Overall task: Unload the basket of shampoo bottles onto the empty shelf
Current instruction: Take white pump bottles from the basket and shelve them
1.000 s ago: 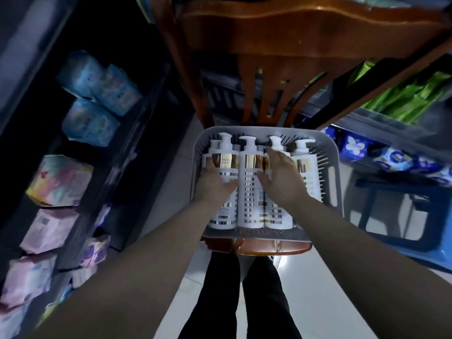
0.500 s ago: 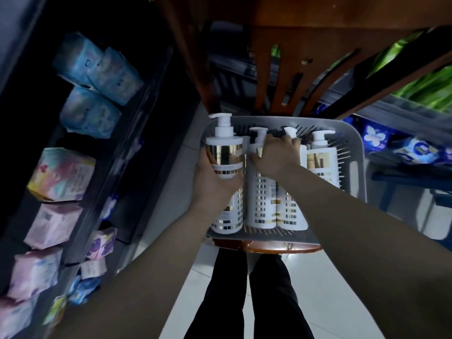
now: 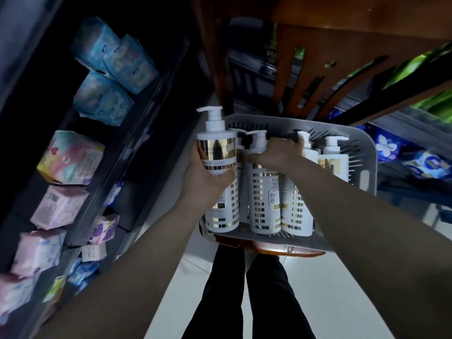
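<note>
Bottles (image 3: 265, 204) half hidden, shelf packs (image 3: 36, 250) blurred

The left hand (image 3: 205, 177) and right hand (image 3: 276, 152) are bare, as are both forearms (image 3: 137, 272) up to the picture's edge. The legs wear plain black trousers (image 3: 269, 297) (long, close-fitting, dim in this light).

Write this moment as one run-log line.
left hand: grips white-and-gold pump shampoo bottle, raised above neighbours | right hand: grips next white pump bottle | grey slotted plastic basket: on brown wooden chair
</note>
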